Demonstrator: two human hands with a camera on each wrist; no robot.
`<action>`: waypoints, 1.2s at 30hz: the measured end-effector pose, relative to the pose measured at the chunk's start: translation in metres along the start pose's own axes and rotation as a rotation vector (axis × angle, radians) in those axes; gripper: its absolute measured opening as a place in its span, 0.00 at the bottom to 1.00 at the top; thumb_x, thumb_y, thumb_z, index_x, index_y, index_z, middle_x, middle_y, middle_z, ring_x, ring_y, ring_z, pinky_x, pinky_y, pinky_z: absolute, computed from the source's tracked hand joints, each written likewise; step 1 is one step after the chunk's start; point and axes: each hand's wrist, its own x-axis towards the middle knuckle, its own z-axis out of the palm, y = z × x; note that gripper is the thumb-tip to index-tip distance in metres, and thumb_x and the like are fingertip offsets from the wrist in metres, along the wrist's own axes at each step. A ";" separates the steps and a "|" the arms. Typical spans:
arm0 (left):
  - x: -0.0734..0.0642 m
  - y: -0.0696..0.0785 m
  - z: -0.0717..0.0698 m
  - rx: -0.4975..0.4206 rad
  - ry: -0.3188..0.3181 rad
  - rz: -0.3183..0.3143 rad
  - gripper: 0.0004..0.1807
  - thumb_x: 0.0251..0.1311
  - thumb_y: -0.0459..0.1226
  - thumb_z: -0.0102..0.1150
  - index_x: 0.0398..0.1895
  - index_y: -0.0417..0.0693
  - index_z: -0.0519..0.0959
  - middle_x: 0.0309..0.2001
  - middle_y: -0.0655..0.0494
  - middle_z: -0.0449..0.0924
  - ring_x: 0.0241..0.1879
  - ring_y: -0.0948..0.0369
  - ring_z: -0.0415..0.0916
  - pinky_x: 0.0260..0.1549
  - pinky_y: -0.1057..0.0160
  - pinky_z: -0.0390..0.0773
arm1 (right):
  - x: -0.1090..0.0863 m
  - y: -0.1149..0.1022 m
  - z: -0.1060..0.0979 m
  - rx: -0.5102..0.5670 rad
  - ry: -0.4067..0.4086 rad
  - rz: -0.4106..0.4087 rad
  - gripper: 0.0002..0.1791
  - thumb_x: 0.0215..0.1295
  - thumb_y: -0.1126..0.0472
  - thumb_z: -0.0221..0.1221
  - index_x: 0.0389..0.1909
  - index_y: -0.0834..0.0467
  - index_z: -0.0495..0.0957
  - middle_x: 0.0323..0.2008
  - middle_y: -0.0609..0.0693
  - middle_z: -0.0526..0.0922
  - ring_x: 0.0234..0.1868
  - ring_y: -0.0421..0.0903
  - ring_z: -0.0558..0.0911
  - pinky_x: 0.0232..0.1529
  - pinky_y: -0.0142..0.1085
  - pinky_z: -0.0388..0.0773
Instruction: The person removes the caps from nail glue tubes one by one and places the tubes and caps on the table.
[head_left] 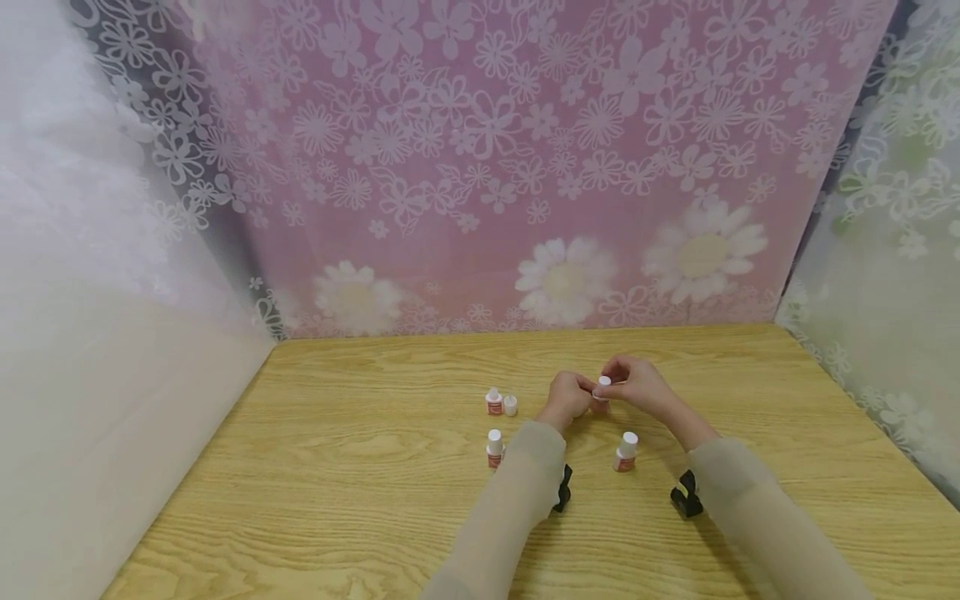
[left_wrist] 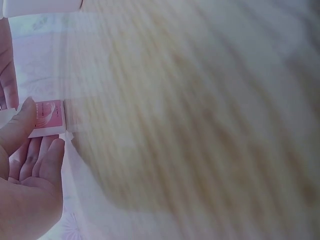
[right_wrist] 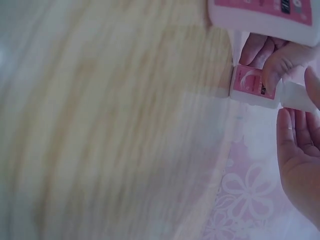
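Both hands meet around one small white bottle (right_wrist: 255,86) with a pink-red label. My left hand (head_left: 567,396) grips its body, the thumb lying across the label in both wrist views. On the white cap (head_left: 604,381) the fingers and thumb of my right hand (head_left: 639,388) pinch from the other side. The cap sits at the bottle's top; whether it is loose cannot be seen. Nearer to me, below the hands, stands a capped bottle (head_left: 626,452) of the same kind. To the left are an uncapped bottle (head_left: 494,405) showing its nozzle and a separate white cap (head_left: 511,406) beside it.
Another capped bottle (head_left: 494,448) stands close to the left sleeve, which partly covers it. The wooden table (head_left: 337,467) is bounded by a pink floral curtain (head_left: 465,208) behind and pale sheets at both sides. Black clips (head_left: 686,495) hang by the wrists.
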 end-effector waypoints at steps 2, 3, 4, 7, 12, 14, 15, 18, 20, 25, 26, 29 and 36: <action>0.000 0.000 0.000 -0.007 -0.001 -0.002 0.09 0.31 0.27 0.72 0.22 0.41 0.84 0.19 0.59 0.77 0.20 0.68 0.65 0.21 0.72 0.67 | 0.000 -0.001 0.000 -0.009 0.007 0.014 0.18 0.49 0.57 0.65 0.34 0.64 0.71 0.31 0.54 0.76 0.34 0.49 0.75 0.32 0.38 0.71; 0.000 0.000 0.000 -0.010 -0.003 -0.003 0.09 0.31 0.27 0.71 0.22 0.41 0.84 0.19 0.59 0.77 0.20 0.68 0.65 0.21 0.72 0.67 | 0.000 -0.002 0.000 -0.010 0.011 0.023 0.18 0.49 0.57 0.66 0.33 0.64 0.71 0.31 0.54 0.76 0.34 0.49 0.75 0.32 0.38 0.71; 0.000 0.000 0.000 -0.012 -0.004 -0.003 0.09 0.32 0.27 0.71 0.22 0.41 0.84 0.19 0.59 0.77 0.20 0.68 0.65 0.21 0.72 0.67 | 0.000 -0.002 0.000 -0.012 0.013 0.028 0.18 0.49 0.56 0.66 0.33 0.64 0.72 0.31 0.53 0.76 0.34 0.48 0.75 0.32 0.38 0.71; 0.000 0.000 -0.001 -0.011 -0.007 -0.002 0.09 0.32 0.27 0.71 0.22 0.42 0.84 0.19 0.59 0.78 0.21 0.68 0.65 0.21 0.72 0.67 | -0.001 -0.002 0.000 -0.017 0.016 0.033 0.18 0.49 0.55 0.65 0.33 0.63 0.72 0.31 0.53 0.77 0.35 0.48 0.75 0.32 0.38 0.71; 0.001 0.000 -0.002 -0.013 -0.012 -0.008 0.08 0.32 0.27 0.71 0.21 0.42 0.84 0.19 0.60 0.77 0.21 0.68 0.65 0.21 0.72 0.66 | -0.001 -0.004 -0.001 0.001 0.015 0.019 0.17 0.50 0.56 0.65 0.33 0.63 0.73 0.32 0.54 0.77 0.37 0.50 0.76 0.33 0.38 0.71; 0.001 0.000 -0.002 -0.020 -0.009 -0.013 0.08 0.32 0.27 0.72 0.21 0.43 0.83 0.19 0.60 0.77 0.21 0.68 0.65 0.21 0.72 0.66 | -0.001 -0.003 -0.001 0.019 0.003 0.008 0.16 0.51 0.57 0.64 0.34 0.64 0.73 0.33 0.54 0.77 0.37 0.50 0.76 0.34 0.38 0.72; 0.001 0.000 -0.001 -0.019 -0.010 -0.012 0.08 0.31 0.27 0.72 0.21 0.43 0.83 0.19 0.60 0.77 0.20 0.68 0.65 0.21 0.72 0.66 | -0.001 -0.003 -0.001 0.031 -0.006 0.002 0.16 0.51 0.58 0.64 0.34 0.64 0.73 0.33 0.54 0.77 0.37 0.50 0.76 0.34 0.39 0.72; 0.002 -0.001 -0.001 -0.013 -0.006 -0.013 0.09 0.30 0.28 0.73 0.20 0.42 0.83 0.19 0.60 0.77 0.20 0.68 0.65 0.21 0.72 0.66 | -0.001 -0.002 -0.002 0.067 -0.033 -0.014 0.15 0.52 0.60 0.63 0.36 0.66 0.74 0.33 0.55 0.77 0.37 0.50 0.76 0.35 0.42 0.73; 0.003 -0.002 0.000 -0.011 -0.008 -0.013 0.09 0.30 0.28 0.73 0.19 0.42 0.83 0.19 0.60 0.77 0.20 0.68 0.65 0.21 0.72 0.66 | -0.001 -0.001 -0.002 0.085 -0.047 -0.014 0.15 0.53 0.61 0.62 0.37 0.67 0.74 0.34 0.56 0.77 0.36 0.49 0.76 0.36 0.45 0.73; 0.002 -0.003 0.000 -0.001 -0.007 -0.008 0.09 0.30 0.30 0.74 0.19 0.40 0.82 0.20 0.60 0.76 0.21 0.67 0.65 0.21 0.72 0.66 | -0.002 -0.001 -0.002 0.125 -0.084 -0.017 0.13 0.57 0.64 0.59 0.40 0.68 0.74 0.36 0.58 0.77 0.37 0.50 0.76 0.39 0.46 0.73; 0.002 -0.003 0.000 0.004 -0.005 -0.007 0.10 0.29 0.30 0.74 0.19 0.40 0.82 0.19 0.61 0.76 0.21 0.67 0.64 0.20 0.72 0.66 | -0.002 0.000 -0.003 0.135 -0.091 -0.022 0.12 0.57 0.65 0.58 0.40 0.69 0.74 0.37 0.59 0.77 0.38 0.50 0.76 0.39 0.46 0.73; 0.002 -0.002 0.000 0.025 0.005 -0.005 0.10 0.28 0.29 0.74 0.19 0.40 0.82 0.18 0.61 0.74 0.20 0.68 0.63 0.21 0.72 0.65 | -0.002 0.000 -0.003 0.168 -0.115 -0.039 0.11 0.59 0.68 0.56 0.41 0.70 0.74 0.38 0.61 0.77 0.40 0.52 0.76 0.40 0.46 0.72; 0.008 -0.004 0.001 -0.002 -0.029 -0.046 0.10 0.29 0.29 0.74 0.18 0.41 0.81 0.19 0.59 0.76 0.22 0.64 0.66 0.22 0.68 0.68 | 0.000 0.002 -0.003 0.175 -0.145 -0.071 0.10 0.60 0.72 0.52 0.42 0.70 0.74 0.40 0.62 0.77 0.42 0.54 0.76 0.41 0.43 0.72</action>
